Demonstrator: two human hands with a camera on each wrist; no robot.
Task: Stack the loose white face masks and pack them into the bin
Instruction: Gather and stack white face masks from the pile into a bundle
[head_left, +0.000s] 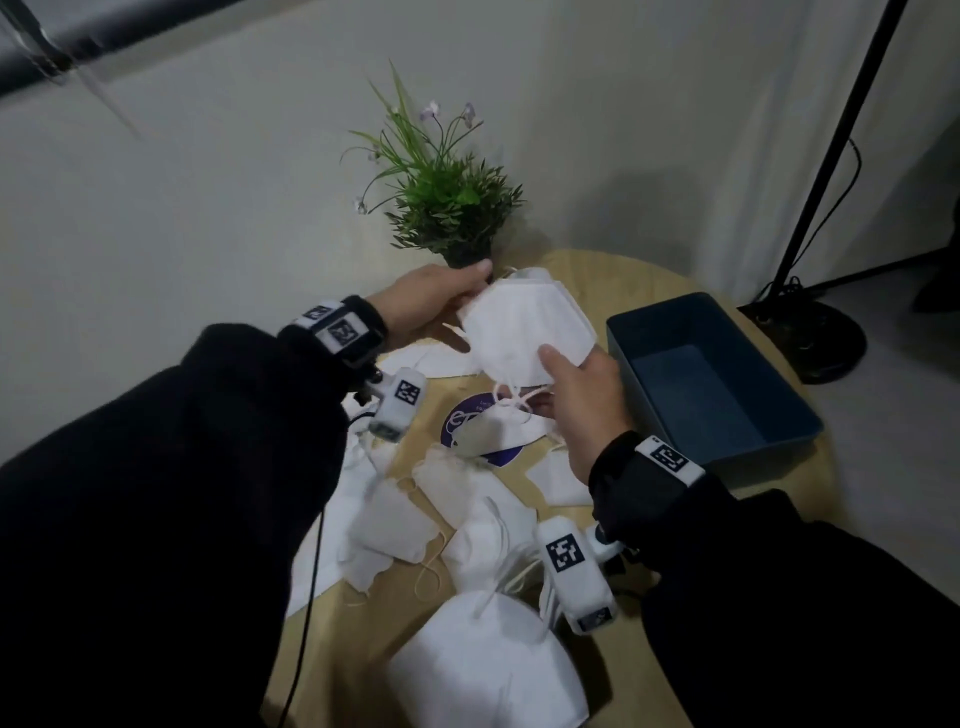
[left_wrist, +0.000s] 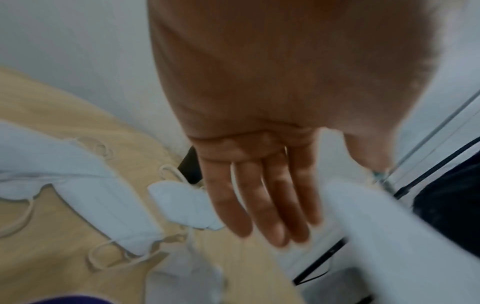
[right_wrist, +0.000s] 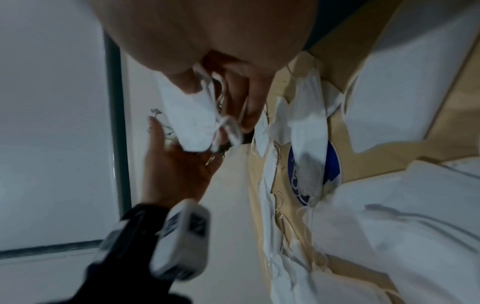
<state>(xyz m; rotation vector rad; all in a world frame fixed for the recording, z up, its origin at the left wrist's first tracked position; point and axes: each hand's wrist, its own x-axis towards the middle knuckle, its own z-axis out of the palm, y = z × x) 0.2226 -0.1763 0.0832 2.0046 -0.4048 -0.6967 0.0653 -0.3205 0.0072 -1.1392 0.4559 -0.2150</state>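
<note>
A stack of white face masks (head_left: 524, 322) is held in the air over the back of the round wooden table (head_left: 358, 639). My left hand (head_left: 441, 304) pinches its far left edge, thumb on top and fingers beneath. At the near right end, where the ear loops dangle, my right hand (head_left: 582, 400) grips the stack with its thumb on top. The right wrist view shows my right-hand fingers (right_wrist: 233, 86) curled round the stack (right_wrist: 189, 115). Several loose masks (head_left: 395, 525) lie scattered on the table. The blue bin (head_left: 670, 325) stands empty just right of the stack.
A potted green plant (head_left: 447, 208) stands at the back of the table, just behind my left hand. A purple round sticker (head_left: 467, 415) lies under the masks. A black lamp stand (head_left: 826, 338) is on the floor to the right. A large mask (head_left: 488, 670) lies nearest me.
</note>
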